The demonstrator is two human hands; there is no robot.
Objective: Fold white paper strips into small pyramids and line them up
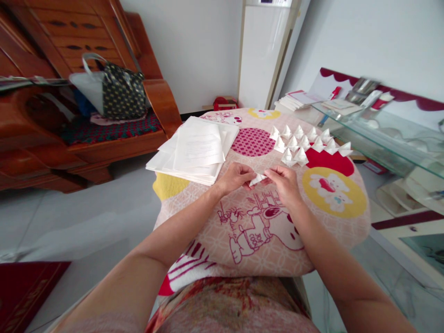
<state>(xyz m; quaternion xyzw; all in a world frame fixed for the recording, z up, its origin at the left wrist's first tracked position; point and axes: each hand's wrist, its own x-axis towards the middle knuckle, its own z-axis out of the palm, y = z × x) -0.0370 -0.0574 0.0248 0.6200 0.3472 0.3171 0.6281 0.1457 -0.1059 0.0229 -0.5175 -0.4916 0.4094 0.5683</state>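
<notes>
A small folded white paper (257,179) is held between my two hands above the cloth-covered round table (208,208). My left hand (237,177) pinches its left end, fingers closed. At its right end, my right hand (282,183) grips it between thumb and fingers. Several folded paper boats (301,141) stand in rows on the table, beyond my right hand. To the left, beyond my left hand, lies a stack of white paper sheets (199,148), the top ones turned at angles.
A wooden bench (156,99) with a dotted bag (123,91) stands at the left. At the right is a glass shelf (388,138) with cups and metal containers. Another paper pile (294,101) sits near the table's far right edge. A red object (31,291) lies lower left.
</notes>
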